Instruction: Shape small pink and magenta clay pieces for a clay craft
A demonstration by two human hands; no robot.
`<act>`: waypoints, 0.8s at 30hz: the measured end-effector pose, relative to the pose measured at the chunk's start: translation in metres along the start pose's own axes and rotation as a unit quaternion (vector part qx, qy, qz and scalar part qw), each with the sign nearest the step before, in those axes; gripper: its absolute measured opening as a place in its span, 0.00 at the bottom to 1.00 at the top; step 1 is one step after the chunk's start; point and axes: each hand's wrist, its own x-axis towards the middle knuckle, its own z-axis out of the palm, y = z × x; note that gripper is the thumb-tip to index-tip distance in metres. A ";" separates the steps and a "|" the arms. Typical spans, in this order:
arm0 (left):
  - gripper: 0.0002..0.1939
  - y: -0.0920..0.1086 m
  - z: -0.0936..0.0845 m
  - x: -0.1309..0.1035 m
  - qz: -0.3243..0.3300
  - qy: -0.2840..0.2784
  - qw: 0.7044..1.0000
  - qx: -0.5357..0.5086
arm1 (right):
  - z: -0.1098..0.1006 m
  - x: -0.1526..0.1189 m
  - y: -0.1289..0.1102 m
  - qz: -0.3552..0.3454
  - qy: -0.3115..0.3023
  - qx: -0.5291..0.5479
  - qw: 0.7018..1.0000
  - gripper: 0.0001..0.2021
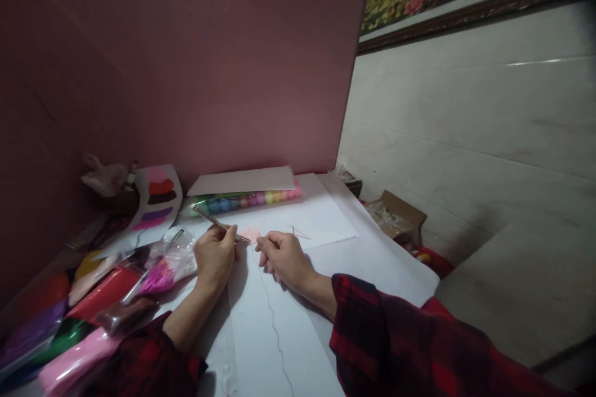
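Note:
My left hand [215, 257] is closed around slim metal tweezers [218, 221], whose pronged end points right and down. Those prongs reach a small pale pink patch [250, 234] at the top of a white sheet [298, 347]. On the other side of the patch, my right hand [284, 255] is pinched, its fingertips at the pink edge; whatever lies between them is too small to make out. A wavy dark line [274, 322] runs down the sheet from there. Thin sticks [299, 233] like toothpicks lie just beyond my right hand.
Bags of coloured clay [107, 291] crowd the table's left side. Behind my hands lies a long pack of coloured balls [242, 200] under a white pad [242, 181]. A colour-swatched sheet [158, 195] curls at the back left. An open cardboard box [400, 214] stands beyond the right edge.

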 end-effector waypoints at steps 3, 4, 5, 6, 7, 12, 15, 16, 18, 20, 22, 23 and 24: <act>0.12 -0.001 0.001 0.000 0.003 -0.001 1.000 0.000 | 0.000 0.000 0.000 -0.003 -0.001 -0.001 1.000 0.12; 0.12 -0.001 0.001 0.000 0.004 -0.002 1.000 0.000 | 0.000 0.000 0.000 -0.001 -0.001 -0.002 1.000 0.13; 0.13 -0.001 0.001 0.000 0.005 -0.002 1.000 -0.001 | 0.000 0.000 0.000 0.001 -0.001 -0.002 1.000 0.13; 0.13 -0.002 0.001 0.000 0.006 -0.004 1.000 -0.002 | 0.000 0.000 0.000 0.001 0.000 -0.002 1.000 0.13; 0.13 -0.002 0.001 0.000 0.006 -0.006 1.000 -0.003 | 0.000 0.000 0.001 0.001 0.001 -0.001 1.000 0.12; 0.13 -0.001 0.001 -0.001 -0.002 -0.011 1.000 -0.003 | 0.000 0.001 0.001 -0.006 0.000 0.005 1.000 0.12; 0.12 0.000 0.000 -0.001 -0.006 -0.009 1.000 -0.005 | 0.000 0.001 0.001 -0.003 0.001 0.005 1.000 0.12; 0.12 0.001 0.000 -0.001 -0.006 -0.008 1.000 -0.005 | 0.000 0.001 0.001 -0.001 0.001 0.004 1.000 0.12; 0.13 0.001 0.000 -0.002 -0.008 -0.007 1.000 -0.005 | 0.000 0.001 0.000 0.001 0.001 0.004 1.000 0.12; 0.13 0.002 0.000 -0.002 -0.011 -0.009 1.000 -0.003 | 0.000 0.000 0.000 -0.001 0.001 0.005 1.000 0.12; 0.12 0.001 0.000 -0.001 -0.012 -0.011 1.000 0.001 | 0.000 0.000 -0.001 -0.001 0.002 0.006 1.000 0.12; 0.12 0.000 0.000 -0.001 -0.012 -0.011 1.000 0.003 | 0.000 0.000 -0.001 0.001 0.001 0.006 1.000 0.12; 0.12 0.000 0.000 -0.001 -0.011 -0.011 1.000 0.006 | 0.000 0.000 -0.001 0.003 0.001 0.006 1.000 0.12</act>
